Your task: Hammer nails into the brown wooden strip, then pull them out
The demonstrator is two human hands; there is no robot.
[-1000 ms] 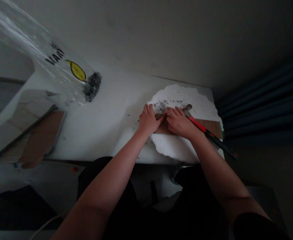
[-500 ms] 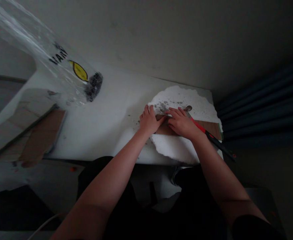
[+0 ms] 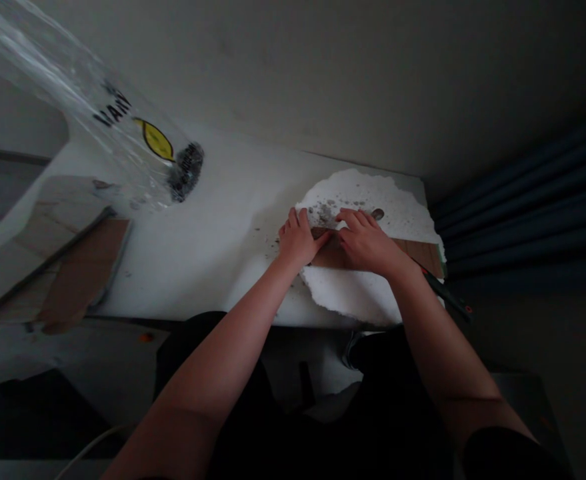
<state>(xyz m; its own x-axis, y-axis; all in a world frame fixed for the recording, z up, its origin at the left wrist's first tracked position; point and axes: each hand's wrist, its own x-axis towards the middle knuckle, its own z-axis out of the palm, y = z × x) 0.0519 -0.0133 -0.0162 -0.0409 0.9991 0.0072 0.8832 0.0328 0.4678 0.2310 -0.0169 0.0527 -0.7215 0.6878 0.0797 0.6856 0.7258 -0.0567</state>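
Note:
A brown, wood-look board [image 3: 417, 253] lies across a white sheet [image 3: 357, 293] with a ragged edge. My left hand [image 3: 299, 239] grips the board's left end, its fingers over the far corner and its thumb on top. Close beside it, my right hand [image 3: 365, 239] rests over the board with fingers bent and drawn together; what they pinch, if anything, is hidden. Under my right wrist runs a tool with a black and red handle [image 3: 445, 293], mostly covered. A rounded brownish end [image 3: 377, 214] shows just past the right fingers.
Grey crumbs [image 3: 327, 212] are scattered on the sheet by my fingers. The white table [image 3: 213, 253] reaches left to more brown and pale boards [image 3: 85, 273]. A clear plastic bag [image 3: 123, 133] with printing stands at the back left. Dark curtains [image 3: 523, 207] hang at the right.
My right hand has shifted slightly and its fingers have drawn in, now covering the red part of the tool's handle. The left hand stays in place on the board.

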